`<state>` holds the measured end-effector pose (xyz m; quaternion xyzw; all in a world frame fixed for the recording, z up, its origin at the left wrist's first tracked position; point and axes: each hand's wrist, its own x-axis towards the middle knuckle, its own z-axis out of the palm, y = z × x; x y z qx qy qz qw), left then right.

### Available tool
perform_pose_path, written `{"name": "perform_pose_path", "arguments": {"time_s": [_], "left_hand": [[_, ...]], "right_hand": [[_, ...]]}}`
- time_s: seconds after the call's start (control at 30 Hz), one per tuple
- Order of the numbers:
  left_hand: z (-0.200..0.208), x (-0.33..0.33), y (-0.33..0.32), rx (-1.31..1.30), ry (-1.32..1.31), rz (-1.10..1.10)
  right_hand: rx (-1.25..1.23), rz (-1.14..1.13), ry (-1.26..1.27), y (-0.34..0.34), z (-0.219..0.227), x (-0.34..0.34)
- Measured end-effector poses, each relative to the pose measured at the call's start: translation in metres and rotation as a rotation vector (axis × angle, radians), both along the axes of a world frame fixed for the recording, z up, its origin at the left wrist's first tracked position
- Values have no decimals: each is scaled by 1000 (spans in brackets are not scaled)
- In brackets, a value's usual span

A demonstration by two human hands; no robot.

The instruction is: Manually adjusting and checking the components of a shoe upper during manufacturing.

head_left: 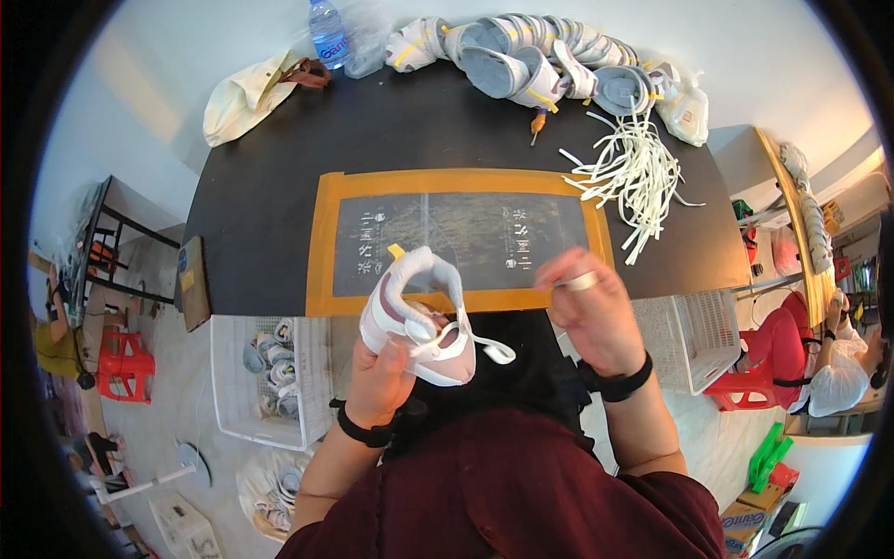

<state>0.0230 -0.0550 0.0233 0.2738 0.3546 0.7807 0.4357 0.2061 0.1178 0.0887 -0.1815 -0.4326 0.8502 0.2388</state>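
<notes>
My left hand (380,382) is closed round the side of a white and pale pink shoe upper (447,359) with a grey padded collar, held just off the table's near edge. A yellow tag (397,252) sticks up from its collar. White shoelace (498,352) runs through the eyelets and hangs in a loop on the right side. Apart from the shoe, my right hand (596,312) is raised over the table edge, fingers curled and slightly blurred. A pale band crosses its fingers; whether it is lace or something worn cannot be made out.
An orange-taped clear sheet (317,242) covers part of the dark table (279,186). White laces (643,168) lie in a heap at right, near an orange-handled tool (537,124). Nested shoe uppers (521,56) line the back. White crates (223,382) stand below; a seated person (782,349) is at far right.
</notes>
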Motion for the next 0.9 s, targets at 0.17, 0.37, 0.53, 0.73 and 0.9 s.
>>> {"name": "perform_pose_path", "arguments": {"time_s": [0.17,0.37,0.53,0.73,0.9], "left_hand": [[-2,-5,-5,-57,193,-178],[0,2,-14,-72,45,-159],[0,6,-9,-78,-138,-193],[-13,-1,-15,-163,-57,-214],[-3,1,-10,-166,-126,-198]], "right_hand": [[634,135,-415,-21,-27,-22],[490,303,-324,-33,-31,-19],[459,360,-381,-31,-35,-15],[348,438,-372,-29,-31,-11],[257,577,-222,-27,-35,-11]]}}
